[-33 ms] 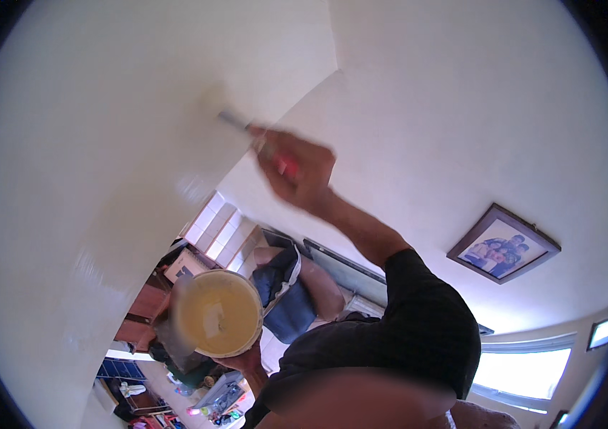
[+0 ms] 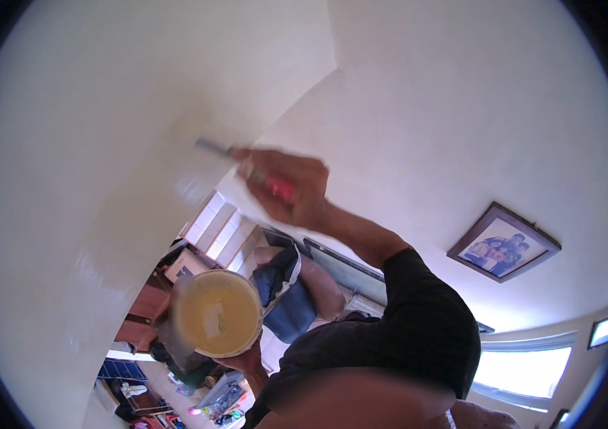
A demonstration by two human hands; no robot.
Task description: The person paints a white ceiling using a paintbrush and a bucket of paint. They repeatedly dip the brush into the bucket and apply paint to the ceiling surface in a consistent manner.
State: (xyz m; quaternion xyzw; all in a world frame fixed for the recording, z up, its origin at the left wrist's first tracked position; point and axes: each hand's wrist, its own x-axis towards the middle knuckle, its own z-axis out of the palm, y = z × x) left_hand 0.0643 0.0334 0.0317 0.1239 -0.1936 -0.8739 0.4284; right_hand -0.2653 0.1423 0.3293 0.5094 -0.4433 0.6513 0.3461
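Observation:
My right hand is raised and closed round the red handle of a paintbrush. The brush's grey end meets or comes very close to the pale wall on the left; motion blurs it slightly. Lower down, my left hand holds a round bucket from below and the near side. Most of its fingers are hidden under the bucket. Inside lies a yellowish liquid that looks like paint, with a lighter patch on its surface. Shiny, wet-looking streaks mark the wall.
A framed photo hangs on the right-hand wall, beyond my right arm. Below are a dark blue chair, reddish-brown furniture and a container among scattered items. A bright window is at the lower right.
My right hand and the paintbrush have moved down and to the left along the wall. The left hand and the bucket have stayed in place.

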